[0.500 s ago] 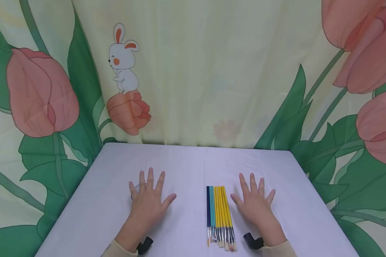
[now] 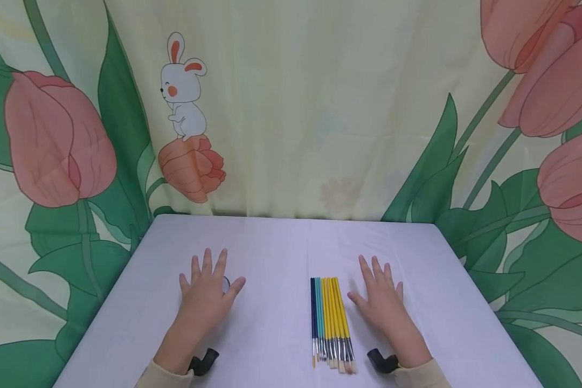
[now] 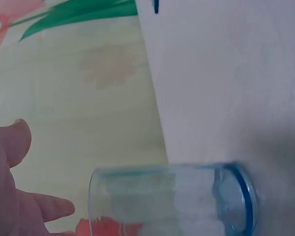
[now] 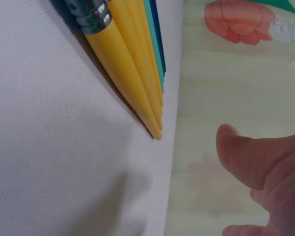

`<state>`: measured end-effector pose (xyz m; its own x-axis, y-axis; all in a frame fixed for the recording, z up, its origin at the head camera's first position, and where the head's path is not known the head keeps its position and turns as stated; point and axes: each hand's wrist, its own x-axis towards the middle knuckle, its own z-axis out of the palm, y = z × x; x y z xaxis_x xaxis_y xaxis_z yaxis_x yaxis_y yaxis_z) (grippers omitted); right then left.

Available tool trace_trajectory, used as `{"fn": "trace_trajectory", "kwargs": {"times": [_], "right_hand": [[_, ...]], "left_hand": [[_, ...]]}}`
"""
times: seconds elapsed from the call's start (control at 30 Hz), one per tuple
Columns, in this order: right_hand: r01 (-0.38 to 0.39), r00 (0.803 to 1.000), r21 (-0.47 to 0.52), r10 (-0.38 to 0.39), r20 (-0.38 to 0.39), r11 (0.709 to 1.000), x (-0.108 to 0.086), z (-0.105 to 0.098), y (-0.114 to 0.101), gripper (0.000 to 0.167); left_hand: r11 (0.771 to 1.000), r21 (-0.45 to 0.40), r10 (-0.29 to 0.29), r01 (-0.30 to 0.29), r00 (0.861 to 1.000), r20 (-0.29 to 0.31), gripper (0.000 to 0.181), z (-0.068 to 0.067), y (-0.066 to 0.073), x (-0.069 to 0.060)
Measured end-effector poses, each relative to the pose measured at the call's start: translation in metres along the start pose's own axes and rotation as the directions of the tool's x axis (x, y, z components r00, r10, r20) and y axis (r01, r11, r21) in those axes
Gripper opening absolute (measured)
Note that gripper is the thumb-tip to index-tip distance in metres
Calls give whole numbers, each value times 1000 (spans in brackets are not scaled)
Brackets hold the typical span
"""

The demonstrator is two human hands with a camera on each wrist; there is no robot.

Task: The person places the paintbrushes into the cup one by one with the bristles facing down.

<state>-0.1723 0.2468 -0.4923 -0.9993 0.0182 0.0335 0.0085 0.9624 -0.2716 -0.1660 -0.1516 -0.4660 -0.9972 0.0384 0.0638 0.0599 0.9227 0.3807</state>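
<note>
The left hand [image 2: 205, 296] is wide open, with its fingers spread and its thumb out to the side. It has hold of nothing. Close to it is a clear, round, see-through cup with a blue ring at its bottom [image 3: 152, 201]. The cup stands upright on the desk covered in white cloth [image 2: 271, 334]. From the head, the hand hides most of the cup, and only a bit peeks out by the thumb. In the left wrist view, a finger is near the cup's top edge, with a little gap between them.

The right hand [image 2: 383, 304] is open too, with its fingers straight and its thumb pointing in. It holds nothing. Just beside it is a row of thin paintbrushes with dark blue, teal and yellow handles [image 2: 331, 310]. They lie flat on the desk, between the two hands but nearer the right one. Their hairy ends point to the person, and their handle ends point away. The dark blue ones are on the left side, the teal ones come next, and the yellow ones are on the right.

Behind the desk hangs a pale cream curtain [image 2: 291, 108] with big pink tulips and a white bunny [image 2: 186, 97] on it.
</note>
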Motion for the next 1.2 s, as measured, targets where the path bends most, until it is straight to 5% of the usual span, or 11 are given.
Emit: {"fn": "trace_trajectory", "kwargs": {"times": [0.3, 0.63, 0.87, 1.2], "right_hand": [[47, 997, 134, -39, -59, 990, 4, 1, 0, 106], [-15, 995, 301, 43, -87, 953, 11, 6, 0, 108], [-72, 993, 393, 101, -54, 917, 13, 6, -5, 100], [-210, 977, 565, 186, 101, 798, 18, 8, -5, 94]], "left_hand": [[976, -199, -81, 87, 996, 35, 95, -21, -28, -1], [916, -317, -223, 246, 969, 109, 90, -25, -42, -2], [852, -432, -251, 297, 954, 162, 72, -23, -50, -2], [770, -561, -254, 304, 953, 167, 52, -18, -62, -2]]}}
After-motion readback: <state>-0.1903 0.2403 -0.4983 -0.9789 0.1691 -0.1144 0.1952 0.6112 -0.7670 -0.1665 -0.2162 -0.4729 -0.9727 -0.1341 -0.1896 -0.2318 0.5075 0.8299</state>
